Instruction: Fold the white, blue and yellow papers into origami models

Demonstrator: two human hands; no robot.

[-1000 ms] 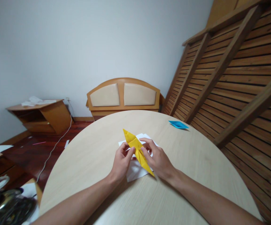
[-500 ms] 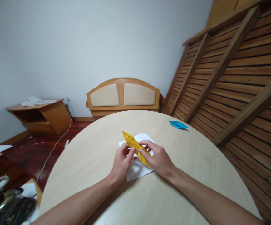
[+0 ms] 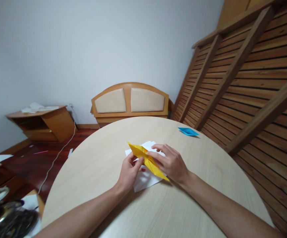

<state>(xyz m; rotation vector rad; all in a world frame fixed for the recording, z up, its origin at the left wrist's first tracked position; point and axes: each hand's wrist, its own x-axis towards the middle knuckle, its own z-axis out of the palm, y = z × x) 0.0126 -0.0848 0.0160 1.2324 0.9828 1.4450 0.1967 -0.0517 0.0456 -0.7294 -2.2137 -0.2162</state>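
Observation:
A long, pointed piece of folded yellow paper [image 3: 147, 160] lies slanted over white sheets [image 3: 145, 177] on the round light-wood table [image 3: 103, 165]. My left hand [image 3: 128, 173] pinches its middle from the left with thumb and fingers. From the right, my right hand [image 3: 172, 163] holds the same middle part, its fingers resting over the paper. The yellow paper's far tip points up-left and its near tip sticks out below my right hand.
A folded blue paper [image 3: 188, 132] lies at the table's far right edge. Slatted wooden panels [image 3: 245, 86] lean along the right. A wooden headboard [image 3: 130, 101] stands behind the table, a low cabinet [image 3: 41, 122] at left. Dark clutter [image 3: 7, 215] sits at bottom left.
The yellow paper has tilted flatter, its far tip lower and further left. My right hand has shifted right and up along it. The left hand has stayed in place.

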